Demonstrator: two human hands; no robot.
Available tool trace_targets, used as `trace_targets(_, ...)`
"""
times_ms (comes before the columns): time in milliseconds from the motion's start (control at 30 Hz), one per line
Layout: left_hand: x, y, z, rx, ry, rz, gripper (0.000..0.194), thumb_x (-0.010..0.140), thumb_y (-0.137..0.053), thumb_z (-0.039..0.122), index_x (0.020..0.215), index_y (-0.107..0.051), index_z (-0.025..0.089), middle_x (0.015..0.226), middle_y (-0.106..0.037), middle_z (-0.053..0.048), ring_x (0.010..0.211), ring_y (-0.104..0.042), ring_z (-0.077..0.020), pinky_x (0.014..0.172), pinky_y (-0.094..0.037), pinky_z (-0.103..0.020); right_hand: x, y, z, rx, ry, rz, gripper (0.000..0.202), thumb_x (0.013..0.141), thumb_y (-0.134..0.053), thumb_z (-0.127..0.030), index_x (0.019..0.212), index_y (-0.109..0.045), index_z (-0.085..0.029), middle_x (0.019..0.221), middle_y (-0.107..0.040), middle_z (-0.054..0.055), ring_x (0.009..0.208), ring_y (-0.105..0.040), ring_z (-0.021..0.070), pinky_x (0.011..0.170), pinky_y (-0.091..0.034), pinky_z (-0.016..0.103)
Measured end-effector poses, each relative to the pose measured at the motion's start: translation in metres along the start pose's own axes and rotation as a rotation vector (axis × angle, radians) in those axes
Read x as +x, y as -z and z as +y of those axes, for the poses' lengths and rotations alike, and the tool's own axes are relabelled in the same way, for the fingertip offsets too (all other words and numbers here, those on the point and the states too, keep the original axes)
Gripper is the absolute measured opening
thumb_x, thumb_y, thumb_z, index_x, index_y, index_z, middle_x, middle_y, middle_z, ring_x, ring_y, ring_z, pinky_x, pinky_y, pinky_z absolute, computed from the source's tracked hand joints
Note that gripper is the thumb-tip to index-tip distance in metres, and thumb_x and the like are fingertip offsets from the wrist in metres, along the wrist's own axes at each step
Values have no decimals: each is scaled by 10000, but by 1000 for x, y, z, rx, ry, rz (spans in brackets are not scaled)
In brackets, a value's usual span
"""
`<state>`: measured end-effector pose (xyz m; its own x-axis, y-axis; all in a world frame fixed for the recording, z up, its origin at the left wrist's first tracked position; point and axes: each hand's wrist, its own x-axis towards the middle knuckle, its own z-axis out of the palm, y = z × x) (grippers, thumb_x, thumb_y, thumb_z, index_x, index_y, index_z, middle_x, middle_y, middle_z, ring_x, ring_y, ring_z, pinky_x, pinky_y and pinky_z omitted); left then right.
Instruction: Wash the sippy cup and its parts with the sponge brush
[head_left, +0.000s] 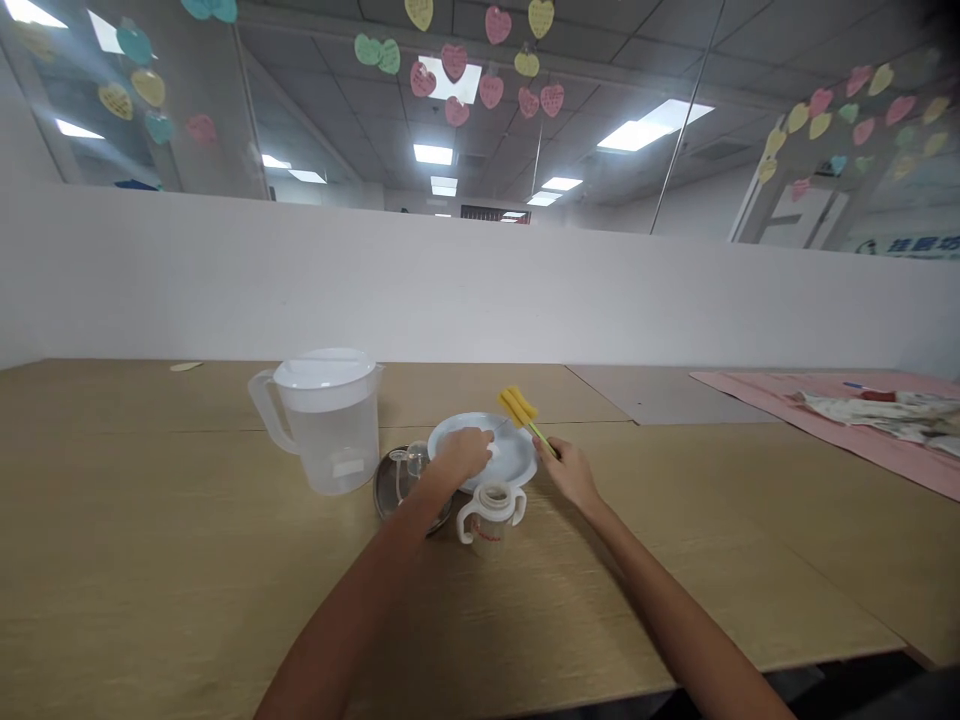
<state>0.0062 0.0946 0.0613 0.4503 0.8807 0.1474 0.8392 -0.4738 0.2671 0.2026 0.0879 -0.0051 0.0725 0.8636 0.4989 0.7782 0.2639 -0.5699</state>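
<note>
My right hand (571, 472) is closed round the thin green handle of a bottle brush (517, 405) with a yellow sponge head, which is raised at the right rim of a white bowl (517, 462). Over that bowl reaches my left hand (466, 452), its fingers drawn together; whatever they may hold is too small to make out. A baby bottle (491, 510) with two white handles and an uncovered mouth stands upright in front of the bowl. Partly hidden behind my left forearm, a round metal tray (386, 490) carries small clear parts (414, 460).
A lidded clear plastic pitcher (334, 430) stands left of the metal tray. On the wooden table (187, 560), a pink cloth (825, 425) with crumpled fabric (892, 412) lies far right. A white partition wall (465, 290) rises along the back edge.
</note>
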Motion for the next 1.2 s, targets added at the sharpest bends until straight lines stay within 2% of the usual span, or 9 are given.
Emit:
trace_targets(167, 4, -21, -6, 19, -37, -23, 183, 708, -594, 204, 876, -618, 138, 900, -620, -121, 866, -574, -247, 746, -418, -311, 0, 0, 1, 11, 5, 3, 548, 837, -274, -580, 580, -491, -148, 535, -476, 4, 530, -411, 112, 499, -246, 206)
trace_targets(267, 4, -24, -9, -14, -76, -54, 166, 649, -622, 176, 813, -627, 151, 860, -630, -91, 786, -573, -209, 687, -431, -278, 0, 0, 1, 15, 17, 4, 543, 838, -281, -575, 579, -495, -148, 524, -472, 0, 518, -405, 109, 494, -245, 204)
trace_targets(367, 6, -21, -11, -47, -100, -24, 179, 631, -589, 114, 798, -633, 163, 816, -633, -64, 767, -565, -188, 679, -429, -259, 0, 1, 1, 23, 19, 15, 542, 838, -286, -570, 579, -503, -146, 519, -469, -1, 514, -404, 109, 491, -244, 204)
trace_targets(533, 9, 4, -17, -132, -70, 124, 272, 674, -521, 135, 920, -636, 142, 828, -629, -69, 769, -561, -185, 715, -433, -276, -4, 4, -3, 92, 38, 78, 568, 857, -234, -574, 613, -507, -141, 537, -487, 15, 543, -432, 124, 513, -279, 209)
trace_targets(667, 2, 32, -19, -229, -11, 217, 295, 738, -467, 185, 974, -634, 131, 887, -642, -70, 799, -576, -169, 710, -449, -254, -10, 3, -9, 72, 122, 17, 567, 881, -205, -547, 622, -509, -145, 551, -505, 22, 544, -445, 123, 531, -281, 215)
trace_targets(800, -9, 51, -15, -556, 50, 191, 320, 740, -487, 201, 1019, -620, 118, 878, -659, -67, 738, -602, -150, 630, -473, -231, -12, 2, -11, -57, 159, -3, 561, 875, -245, -555, 567, -482, -151, 492, -466, 10, 477, -387, 102, 501, -232, 222)
trace_targets(900, -17, 60, -11, -806, 16, 133, 351, 732, -537, 235, 1050, -607, 105, 996, -647, -92, 848, -610, -171, 714, -489, -254, -12, 3, -10, -83, 178, 24, 559, 884, -234, -542, 573, -486, -151, 509, -490, 17, 478, -389, 98, 497, -226, 221)
trace_targets(1067, -25, 69, -2, -803, -158, 63, 467, 648, -619, 143, 1113, -576, 137, 1180, -578, -78, 1090, -527, -194, 883, -443, -268, -11, 4, -7, -114, 232, 80, 543, 899, -237, -516, 578, -485, -155, 519, -507, 20, 489, -414, 96, 507, -231, 212)
trace_targets(1200, -28, 71, 9, -774, -96, 96, 448, 687, -621, 205, 1123, -571, 111, 1128, -606, -105, 1030, -564, -215, 859, -460, -302, -12, 6, -4, -141, 289, 150, 546, 902, -244, -517, 580, -492, -152, 522, -496, 19, 489, -402, 91, 511, -235, 211)
